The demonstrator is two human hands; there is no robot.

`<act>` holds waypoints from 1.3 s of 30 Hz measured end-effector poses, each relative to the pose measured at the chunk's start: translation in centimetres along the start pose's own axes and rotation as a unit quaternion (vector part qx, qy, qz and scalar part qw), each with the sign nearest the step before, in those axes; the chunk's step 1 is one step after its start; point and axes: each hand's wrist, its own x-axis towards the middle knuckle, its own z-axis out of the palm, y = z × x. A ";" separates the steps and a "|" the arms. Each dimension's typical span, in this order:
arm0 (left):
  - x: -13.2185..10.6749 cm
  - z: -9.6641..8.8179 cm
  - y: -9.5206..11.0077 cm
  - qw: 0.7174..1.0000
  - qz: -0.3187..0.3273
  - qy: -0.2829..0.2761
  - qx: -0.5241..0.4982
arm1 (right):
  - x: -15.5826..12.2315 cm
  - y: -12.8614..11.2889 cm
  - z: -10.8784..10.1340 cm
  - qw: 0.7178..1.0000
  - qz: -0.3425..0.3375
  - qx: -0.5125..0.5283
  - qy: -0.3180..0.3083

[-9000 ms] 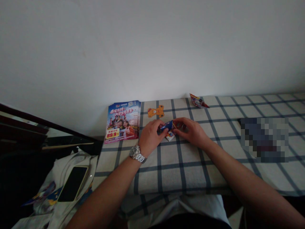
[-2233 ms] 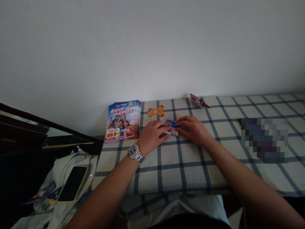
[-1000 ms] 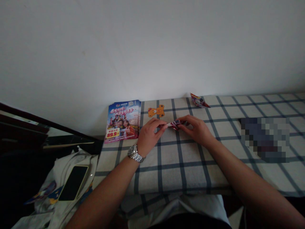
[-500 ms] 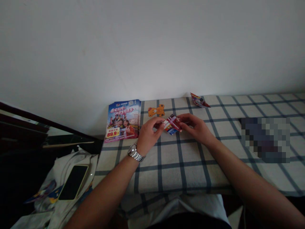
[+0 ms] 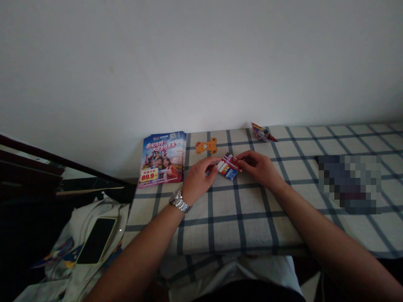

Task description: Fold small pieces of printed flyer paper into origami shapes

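Between my two hands is a small folded paper, printed in red, white, blue and orange. My left hand, with a metal watch on its wrist, pinches the paper's left corner between thumb and fingers. On the other side, my right hand grips its right corner the same way. Just beyond them a bear-shaped cutout lies flat on the checked tablecloth. A stack of printed flyers sits to the left of my left hand.
Near the wall stands another folded paper piece. A pixelated dark item lies on the right of the cloth. Low at the left, a phone rests on pale fabric.
The folded paper has turned and tipped slightly, showing more of its blue and orange print. Both hands have shifted a little, still holding it.
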 end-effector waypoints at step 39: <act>0.1 0.4 0.0 0.984 0.102 -0.045 0.136 | -0.4 -0.5 0.2 0.978 -0.124 -0.162 -0.032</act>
